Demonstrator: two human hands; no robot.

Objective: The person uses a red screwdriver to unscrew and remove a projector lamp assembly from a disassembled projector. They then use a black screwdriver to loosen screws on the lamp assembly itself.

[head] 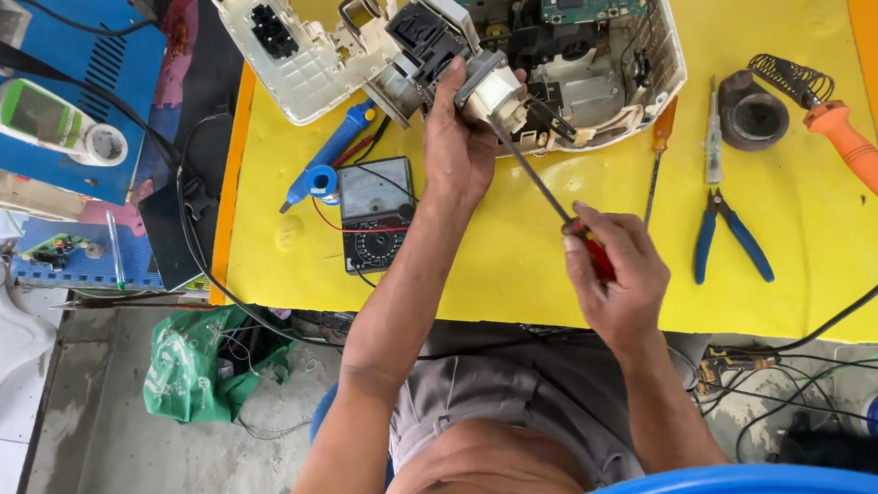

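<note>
- Small white-and-metal motor module (496, 92): rigid, likely light but delicate; left hand (457, 146) closed around its body.
- Red-handled long-shaft screwdriver (557, 209): stiff; right hand (615, 268) closed on handle.

A black analogue meter (375, 213) is lying on the yellow table (520, 273) near its left edge, showing a pale grey rectangular dial window above a round selector knob. Off the table's left edge, a white handheld device (55, 120) is resting on a blue box (98, 54), its rounded green screen tilting toward the upper left. At the far upper left corner of that box, a small pale rectangular window (2, 21) is showing. On the floor below the table's left corner, a crumpled green plastic bag (200, 362) is lying with wires spilling from it.
</note>
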